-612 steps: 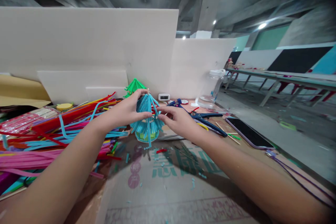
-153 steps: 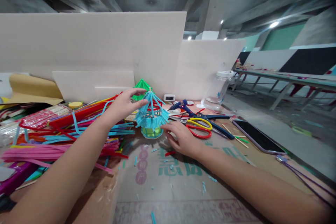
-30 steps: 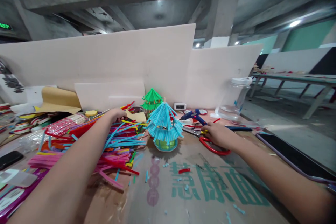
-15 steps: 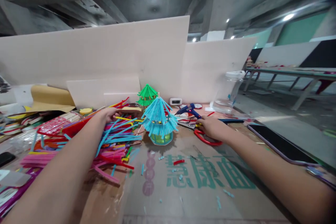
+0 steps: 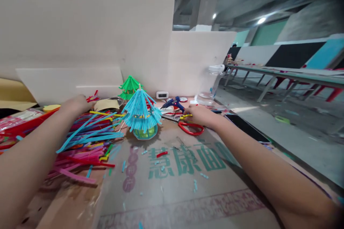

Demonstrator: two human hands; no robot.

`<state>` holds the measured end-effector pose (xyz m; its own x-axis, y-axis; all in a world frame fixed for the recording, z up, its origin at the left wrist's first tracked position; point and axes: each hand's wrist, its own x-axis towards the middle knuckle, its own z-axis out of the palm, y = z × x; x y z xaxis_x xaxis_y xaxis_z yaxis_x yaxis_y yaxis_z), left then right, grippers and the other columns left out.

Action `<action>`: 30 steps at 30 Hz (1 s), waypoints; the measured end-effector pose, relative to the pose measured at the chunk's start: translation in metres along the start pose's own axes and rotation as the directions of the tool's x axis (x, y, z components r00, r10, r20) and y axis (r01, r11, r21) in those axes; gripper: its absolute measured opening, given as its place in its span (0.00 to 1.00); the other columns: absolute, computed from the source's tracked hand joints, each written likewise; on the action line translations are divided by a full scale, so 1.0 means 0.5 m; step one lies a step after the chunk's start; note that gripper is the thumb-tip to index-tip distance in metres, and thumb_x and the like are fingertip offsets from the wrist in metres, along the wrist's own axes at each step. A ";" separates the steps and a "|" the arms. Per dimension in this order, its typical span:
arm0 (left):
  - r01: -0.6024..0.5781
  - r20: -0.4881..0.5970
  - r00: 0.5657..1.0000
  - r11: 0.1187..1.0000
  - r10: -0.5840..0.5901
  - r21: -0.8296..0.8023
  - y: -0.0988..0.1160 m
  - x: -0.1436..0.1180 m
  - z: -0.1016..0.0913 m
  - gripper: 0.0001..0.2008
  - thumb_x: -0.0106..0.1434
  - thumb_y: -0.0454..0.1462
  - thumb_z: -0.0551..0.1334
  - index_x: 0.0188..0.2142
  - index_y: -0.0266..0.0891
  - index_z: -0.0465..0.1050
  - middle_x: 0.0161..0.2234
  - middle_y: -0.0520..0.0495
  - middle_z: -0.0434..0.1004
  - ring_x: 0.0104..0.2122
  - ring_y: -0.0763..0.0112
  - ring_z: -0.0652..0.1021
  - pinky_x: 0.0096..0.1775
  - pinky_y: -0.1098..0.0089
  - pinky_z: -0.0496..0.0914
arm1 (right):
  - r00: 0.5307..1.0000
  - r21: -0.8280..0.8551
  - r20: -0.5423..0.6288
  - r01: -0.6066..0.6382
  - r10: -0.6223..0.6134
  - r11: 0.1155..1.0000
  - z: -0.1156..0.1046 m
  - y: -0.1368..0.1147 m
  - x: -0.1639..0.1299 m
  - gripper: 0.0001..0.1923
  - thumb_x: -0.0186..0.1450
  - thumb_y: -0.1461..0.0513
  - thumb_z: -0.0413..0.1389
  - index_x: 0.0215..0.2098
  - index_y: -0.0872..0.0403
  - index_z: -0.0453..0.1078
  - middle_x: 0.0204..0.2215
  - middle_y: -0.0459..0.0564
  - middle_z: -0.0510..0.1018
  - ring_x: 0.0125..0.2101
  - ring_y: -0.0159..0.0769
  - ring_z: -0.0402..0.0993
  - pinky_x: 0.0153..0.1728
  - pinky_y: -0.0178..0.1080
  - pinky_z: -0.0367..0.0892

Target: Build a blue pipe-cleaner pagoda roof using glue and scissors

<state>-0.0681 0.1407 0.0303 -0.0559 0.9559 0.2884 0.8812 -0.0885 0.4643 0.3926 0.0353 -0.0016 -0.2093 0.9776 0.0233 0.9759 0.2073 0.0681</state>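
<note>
My left hand (image 5: 78,104) reaches over the left side of a heap of coloured pipe cleaners (image 5: 94,132), close to some red ones. Its fingers are blurred and mostly hidden behind the hand. My right hand (image 5: 200,115) is low over the board with its fingers curled, beside the handle of a blue glue gun (image 5: 172,103) and red-handled scissors (image 5: 191,128). A yellow piece (image 5: 186,116) shows at its fingertips; what it grips is unclear. Between the hands stands a small light-blue pagoda (image 5: 141,112), upright, with a green pagoda (image 5: 129,87) behind it.
A small white digital clock (image 5: 162,95) and a clear water bottle (image 5: 211,84) stand by the white foam boards (image 5: 80,32). A phone (image 5: 247,127) lies at the right edge. Pipe-cleaner scraps (image 5: 162,154) lie on the printed cardboard (image 5: 150,200).
The view has swung to the right and slightly down. My left hand has shifted a little left among the pipe cleaners. My right hand stays by the glue gun and scissors.
</note>
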 end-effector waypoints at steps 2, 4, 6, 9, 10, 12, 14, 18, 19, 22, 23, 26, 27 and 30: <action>0.107 -0.040 0.994 0.977 -0.101 0.182 0.040 -0.033 -0.041 0.31 0.53 0.58 0.63 0.46 0.37 0.71 0.33 0.42 0.78 0.43 0.46 0.73 0.43 0.55 0.66 | 0.998 0.042 0.039 0.039 -0.041 0.998 -0.020 -0.014 -0.009 0.16 0.64 0.52 0.53 0.42 0.52 0.76 0.40 0.53 0.79 0.38 0.42 0.75 0.32 0.36 0.61; 0.055 -0.038 0.998 0.964 -0.046 0.262 0.103 -0.076 -0.077 0.28 0.60 0.53 0.57 0.52 0.38 0.69 0.39 0.40 0.78 0.40 0.53 0.75 0.40 0.61 0.66 | 0.981 0.141 0.119 0.137 -0.154 0.980 -0.034 -0.040 -0.022 0.16 0.63 0.50 0.54 0.42 0.50 0.75 0.38 0.49 0.80 0.36 0.39 0.75 0.30 0.35 0.61; -0.035 -0.033 0.999 0.992 0.039 0.124 0.174 -0.124 -0.100 0.25 0.62 0.52 0.55 0.52 0.42 0.71 0.39 0.44 0.79 0.34 0.62 0.76 0.35 0.67 0.65 | 0.935 0.230 0.215 0.233 -0.283 0.945 -0.042 -0.074 -0.036 0.19 0.60 0.49 0.58 0.45 0.49 0.73 0.39 0.48 0.80 0.35 0.38 0.75 0.29 0.34 0.61; -0.182 -0.037 0.983 0.982 0.181 -0.040 0.257 -0.186 -0.108 0.25 0.60 0.54 0.56 0.49 0.43 0.73 0.36 0.46 0.79 0.29 0.67 0.75 0.30 0.71 0.63 | 0.910 0.159 0.331 0.209 -0.252 0.965 -0.046 -0.111 -0.051 0.23 0.55 0.51 0.63 0.46 0.50 0.73 0.37 0.49 0.79 0.35 0.40 0.74 0.29 0.35 0.60; -0.225 -0.066 0.973 0.973 0.222 -0.042 0.273 -0.202 -0.106 0.24 0.61 0.54 0.56 0.47 0.43 0.74 0.35 0.47 0.79 0.29 0.66 0.76 0.30 0.70 0.64 | 0.912 0.129 0.346 0.186 -0.220 0.974 -0.047 -0.117 -0.054 0.25 0.54 0.52 0.64 0.48 0.51 0.72 0.37 0.50 0.79 0.36 0.41 0.74 0.30 0.35 0.60; -0.280 -0.134 0.952 0.960 0.274 -0.028 0.289 -0.224 -0.099 0.21 0.61 0.53 0.56 0.45 0.45 0.76 0.32 0.49 0.79 0.30 0.65 0.77 0.31 0.69 0.64 | 0.900 0.113 0.378 0.188 -0.217 0.976 -0.047 -0.120 -0.058 0.32 0.52 0.50 0.65 0.53 0.50 0.68 0.42 0.51 0.77 0.39 0.44 0.74 0.32 0.36 0.62; -0.306 -0.147 0.942 0.952 0.302 -0.005 0.290 -0.238 -0.093 0.19 0.61 0.52 0.56 0.43 0.46 0.77 0.31 0.50 0.79 0.30 0.65 0.76 0.31 0.69 0.64 | 0.869 0.109 0.410 0.256 -0.278 0.961 -0.044 -0.121 -0.059 0.38 0.49 0.49 0.66 0.55 0.49 0.66 0.48 0.53 0.73 0.42 0.47 0.73 0.33 0.38 0.63; -0.302 -0.108 0.947 0.953 0.302 0.016 0.277 -0.247 -0.090 0.19 0.61 0.50 0.55 0.44 0.47 0.77 0.31 0.51 0.79 0.28 0.66 0.75 0.31 0.69 0.64 | 0.868 -0.001 0.400 0.322 -0.294 0.947 -0.035 -0.138 -0.059 0.30 0.49 0.57 0.68 0.49 0.52 0.69 0.48 0.55 0.71 0.43 0.49 0.73 0.34 0.39 0.63; -0.297 -0.102 0.949 0.955 0.297 0.017 0.274 -0.248 -0.089 0.19 0.62 0.50 0.55 0.45 0.47 0.77 0.31 0.50 0.79 0.28 0.66 0.75 0.31 0.69 0.64 | 0.877 -0.019 0.388 0.316 -0.284 0.949 -0.032 -0.143 -0.059 0.27 0.50 0.60 0.66 0.48 0.53 0.70 0.47 0.55 0.71 0.42 0.48 0.73 0.33 0.39 0.63; -0.304 -0.090 0.948 0.953 0.304 0.016 0.269 -0.248 -0.086 0.20 0.62 0.50 0.55 0.46 0.46 0.76 0.32 0.50 0.79 0.29 0.66 0.75 0.31 0.69 0.63 | 0.887 -0.015 0.372 0.299 -0.273 0.954 -0.025 -0.147 -0.056 0.25 0.52 0.63 0.64 0.49 0.54 0.69 0.46 0.55 0.72 0.40 0.45 0.73 0.33 0.38 0.62; -0.315 -0.096 0.944 0.949 0.315 0.012 0.267 -0.248 -0.084 0.20 0.62 0.50 0.55 0.46 0.46 0.77 0.32 0.50 0.79 0.29 0.66 0.75 0.31 0.69 0.63 | 0.893 0.010 0.364 0.280 -0.264 0.960 -0.023 -0.143 -0.053 0.28 0.52 0.62 0.65 0.51 0.54 0.68 0.47 0.55 0.72 0.40 0.45 0.73 0.32 0.37 0.62; -0.342 -0.120 0.934 0.939 0.337 -0.032 0.267 -0.251 -0.081 0.19 0.61 0.50 0.57 0.44 0.47 0.78 0.29 0.52 0.77 0.29 0.65 0.75 0.32 0.68 0.64 | 0.916 0.144 0.338 0.174 -0.214 0.974 -0.030 -0.117 -0.045 0.26 0.53 0.62 0.63 0.50 0.53 0.69 0.40 0.53 0.76 0.36 0.41 0.73 0.29 0.35 0.62; -0.349 -0.115 0.933 0.935 0.341 -0.065 0.267 -0.254 -0.080 0.19 0.60 0.51 0.57 0.44 0.47 0.78 0.28 0.52 0.77 0.29 0.65 0.76 0.32 0.68 0.64 | 0.917 0.208 0.336 0.152 -0.216 0.966 -0.037 -0.107 -0.043 0.19 0.56 0.61 0.61 0.46 0.53 0.71 0.35 0.51 0.76 0.32 0.39 0.73 0.27 0.34 0.61; -0.392 -0.055 0.920 0.899 0.389 -0.195 0.277 -0.267 -0.074 0.19 0.60 0.52 0.57 0.43 0.48 0.79 0.28 0.52 0.77 0.29 0.63 0.77 0.30 0.68 0.66 | 0.924 0.413 0.226 0.196 -0.308 0.890 -0.071 -0.095 -0.049 0.07 0.63 0.60 0.54 0.34 0.54 0.72 0.26 0.47 0.75 0.27 0.33 0.70 0.27 0.33 0.61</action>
<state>0.0442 -0.0094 0.0871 0.2657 0.8293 0.4916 0.7229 -0.5088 0.4674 0.3492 0.0002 0.0300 -0.4801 0.8480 -0.2245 0.8527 0.3911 -0.3463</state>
